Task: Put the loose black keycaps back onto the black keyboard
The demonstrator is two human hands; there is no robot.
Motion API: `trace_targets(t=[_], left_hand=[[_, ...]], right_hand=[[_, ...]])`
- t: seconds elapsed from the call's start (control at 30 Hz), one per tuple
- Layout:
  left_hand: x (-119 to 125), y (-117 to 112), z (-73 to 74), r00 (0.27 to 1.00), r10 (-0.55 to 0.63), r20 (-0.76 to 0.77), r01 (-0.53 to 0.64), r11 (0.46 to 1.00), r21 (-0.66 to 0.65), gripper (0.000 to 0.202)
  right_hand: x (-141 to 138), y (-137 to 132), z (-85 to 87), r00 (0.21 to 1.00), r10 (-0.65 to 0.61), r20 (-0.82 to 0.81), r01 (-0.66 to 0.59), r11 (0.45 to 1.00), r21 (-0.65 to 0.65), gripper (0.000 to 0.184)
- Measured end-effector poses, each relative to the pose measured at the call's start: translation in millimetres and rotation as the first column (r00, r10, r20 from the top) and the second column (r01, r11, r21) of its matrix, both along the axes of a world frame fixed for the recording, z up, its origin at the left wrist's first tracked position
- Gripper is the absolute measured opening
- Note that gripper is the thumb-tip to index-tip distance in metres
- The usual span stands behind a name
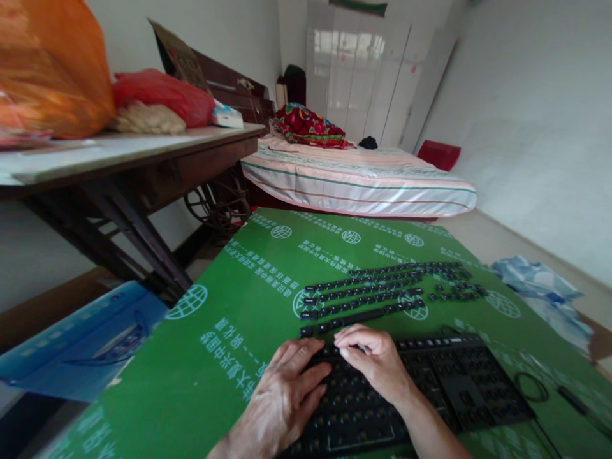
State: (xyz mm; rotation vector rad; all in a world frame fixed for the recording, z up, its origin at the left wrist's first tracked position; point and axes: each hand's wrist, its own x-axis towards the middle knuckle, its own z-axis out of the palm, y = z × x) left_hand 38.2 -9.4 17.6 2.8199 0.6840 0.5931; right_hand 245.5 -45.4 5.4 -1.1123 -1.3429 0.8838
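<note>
Nearest you are your two bare hands, above the near-middle of the work surface. Your left hand (289,392) lies palm down, fingers loosely spread over the keyboard's left end, gripping nothing that shows. Your right hand (375,357) is half curled, thumb and fingers bent together over the far edge; you can't tell from here whether a key sits between them.

Under everything spreads a green board (268,306), flat, smooth and slightly glossy, with pale printed characters and globe emblems. On its near right side lies your black keyboard (456,382), a long, thin rectangle of hard plastic. Judging by its pitted, gridded face, most of the key positions are bare; around your fingertips, you can't make out which are filled.

Beyond it, the loose keycaps (357,304) lie in slanting rows, with a smaller cluster to the right. The sorting looks done, while nearly all of the caps remain off the keyboard. The longest is the slim space bar (363,315); the rest are small, dark blocks, mostly squarish. A thin black cable (545,391) loops at the keyboard's right.
</note>
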Motion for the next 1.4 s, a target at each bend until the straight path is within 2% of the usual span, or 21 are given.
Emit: trace_targets(t=[0.13, 0.23, 0.33, 0.4, 0.5, 0.53, 0.6, 0.7, 0.8, 0.97, 1.07, 1.2, 1.27, 1.4], left_hand=[[0, 1, -1.4, 1.000, 0.000, 0.007, 0.000, 1.000, 0.006, 0.027], [0, 2, -3.1, 1.000, 0.003, 0.026, -0.003, 1.000, 0.017, 0.027], [0, 3, -4.7, 0.999, 0.000, 0.039, -0.001, 0.999, 0.035, 0.027], [0, 3, -5.1, 1.000, -0.007, 0.030, 0.006, 0.999, 0.044, 0.027], [-1, 3, -5.7, 1.000, -0.010, 0.026, 0.009, 0.999, 0.044, 0.027], [-1, 2, -6.1, 1.000, -0.004, 0.029, 0.003, 0.999, 0.042, 0.028], [0, 0, -7.3, 0.999, 0.024, 0.042, -0.026, 0.999, 0.038, 0.028], [1, -3, -9.5, 0.995, 0.074, 0.061, -0.075, 0.997, 0.022, 0.026], [2, -5, -9.6, 0.995, 0.080, 0.064, -0.082, 0.996, 0.028, 0.026], [-1, -2, -6.1, 0.997, 0.075, 0.013, -0.076, 0.992, 0.101, 0.028], [-2, 3, -12.6, 0.999, 0.042, 0.022, -0.045, 0.986, 0.160, 0.027], [-1, 7, -22.8, 0.993, -0.007, 0.114, -0.018, 0.978, 0.210, 0.026], [-1, 5, -19.0, 0.995, 0.005, 0.096, -0.024, 0.979, 0.201, 0.026], [-1, -1, -1.1, 0.997, 0.068, -0.042, -0.062, 0.990, 0.127, 0.031]], right_hand=[[-2, 0, 0.1, 0.999, 0.008, -0.039, -0.008, 1.000, -0.004, 0.011], [-3, -2, 7.4, 0.999, 0.010, -0.033, -0.010, 1.000, -0.001, 0.013], [4, 2, 20.2, 0.989, -0.048, 0.139, 0.041, 0.998, 0.049, 0.014], [16, 13, 27.5, 0.944, -0.118, 0.309, 0.096, 0.992, 0.084, 0.015], [41, 45, 30.9, 0.812, -0.205, 0.547, 0.191, 0.978, 0.083, 0.016], [50, 57, 30.3, 0.731, -0.221, 0.645, 0.220, 0.972, 0.083, 0.017], [66, 82, 28.2, 0.503, -0.189, 0.843, 0.268, 0.962, 0.056, 0.018], [82, 111, 26.6, 0.404, -0.128, 0.906, 0.257, 0.966, 0.022, 0.017], [87, 129, 27.8, 0.361, -0.061, 0.931, 0.218, 0.976, -0.021, 0.013], [88, 143, 30.0, 0.296, 0.034, 0.954, 0.176, 0.980, -0.090, 0.012], [89, 149, 29.4, 0.271, 0.067, 0.960, 0.165, 0.980, -0.115, 0.015], [92, 155, 26.0, 0.256, 0.097, 0.962, 0.161, 0.977, -0.142, 0.016], [93, 157, 23.8, 0.253, 0.110, 0.961, 0.160, 0.975, -0.153, 0.017], [93, 160, 20.3, 0.247, 0.129, 0.960, 0.159, 0.972, -0.171, 0.017]])
